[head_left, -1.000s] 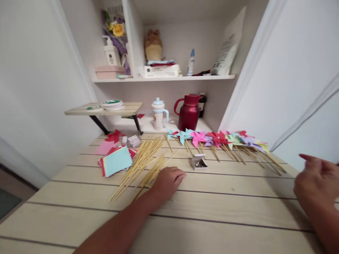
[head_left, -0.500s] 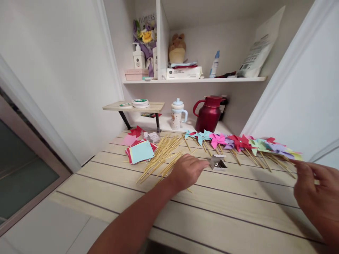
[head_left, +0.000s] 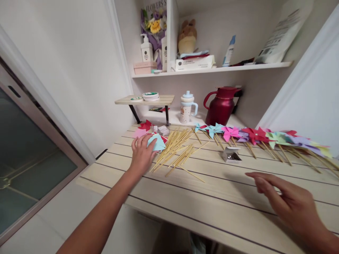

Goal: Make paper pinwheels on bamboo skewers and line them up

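Observation:
My left hand (head_left: 142,151) is at the stack of square coloured papers, its thumb and fingers closed on the edges of a light blue paper square (head_left: 158,143) on top. Red and white sheets show beneath it. Over the bare tabletop at the right hovers my right hand (head_left: 288,199), thumb and index finger close together with nothing visible between them. Thin wooden sticks (head_left: 174,146) lie in a loose pile right of the papers. A small open box (head_left: 231,155) of metal fasteners stands beyond my right hand. Finished paper pinwheels (head_left: 256,135) on sticks line the back right.
Behind the table stand a white cup with a blue lid (head_left: 187,107) and a red thermos jug (head_left: 222,106). A small raised wooden shelf (head_left: 119,100) carries round coasters. Red paper (head_left: 145,125) and small clear packs (head_left: 162,130) lie near its legs. A wall shelf (head_left: 219,70) runs above.
My left hand has moved left from beside the sticks to the paper stack. My right hand has let go of a pinwheel at the right and drawn back left. The view has shifted.

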### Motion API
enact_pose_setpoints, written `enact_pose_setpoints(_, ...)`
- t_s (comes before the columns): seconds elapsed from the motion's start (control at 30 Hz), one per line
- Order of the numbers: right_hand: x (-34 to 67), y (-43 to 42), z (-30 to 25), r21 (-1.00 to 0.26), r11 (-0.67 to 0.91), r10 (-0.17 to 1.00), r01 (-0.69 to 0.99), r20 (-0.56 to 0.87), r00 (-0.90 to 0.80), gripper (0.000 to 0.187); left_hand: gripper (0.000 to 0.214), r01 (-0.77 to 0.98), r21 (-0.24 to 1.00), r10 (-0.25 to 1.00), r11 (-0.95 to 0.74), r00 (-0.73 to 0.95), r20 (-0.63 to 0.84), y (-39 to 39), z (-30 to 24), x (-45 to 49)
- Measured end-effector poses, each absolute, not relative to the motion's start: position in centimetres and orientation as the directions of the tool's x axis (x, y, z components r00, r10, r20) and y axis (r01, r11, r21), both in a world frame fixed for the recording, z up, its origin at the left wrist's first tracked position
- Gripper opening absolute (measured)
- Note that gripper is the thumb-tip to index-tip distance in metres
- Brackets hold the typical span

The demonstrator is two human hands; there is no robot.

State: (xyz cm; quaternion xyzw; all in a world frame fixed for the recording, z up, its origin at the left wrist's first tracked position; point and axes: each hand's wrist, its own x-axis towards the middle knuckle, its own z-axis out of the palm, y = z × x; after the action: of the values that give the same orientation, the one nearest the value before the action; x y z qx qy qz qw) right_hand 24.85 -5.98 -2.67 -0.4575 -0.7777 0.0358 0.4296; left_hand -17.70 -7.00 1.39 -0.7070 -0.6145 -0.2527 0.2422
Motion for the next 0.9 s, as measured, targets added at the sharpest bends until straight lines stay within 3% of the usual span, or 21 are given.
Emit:
enact_pose_setpoints(0.17, 18.7, -4.5, 0.7, -0.399, 0.790, 0.601, 0.466, 0.654, -0.459, 0.022, 0.053, 0.997, -0.044, 0.813, -0.057, 0.072, 0.578, -6.5, 0.9, -18.4)
enact_pose_setpoints(0.37, 14.5, -0.6, 1.9, -0.386, 0.815, 0.579, 0.431, 0.531, -0.619, 0.025, 0.054, 0.992, 0.071, 0.880, -0.100, 0.054, 0.473, -5.6, 0.1, -18.1)
enact_pose_setpoints(0.57, 14.4, 2.2, -0.9, -0.432, 0.758, 0.652, 0.489, 0.475, -0.591, 0.031, 0.020, 0.988, 0.139, 0.878, -0.071, -0.004, 0.479, -5.5, -0.2, -18.6)
enact_pose_setpoints(0.9, 17.2, 2.5, -2.0, -0.608, 0.592, 0.800, 0.529, 0.362, -0.479, 0.036, 0.025, 0.960, 0.280, 0.754, 0.028, -0.204, 0.624, -4.9, -0.8, -19.0)
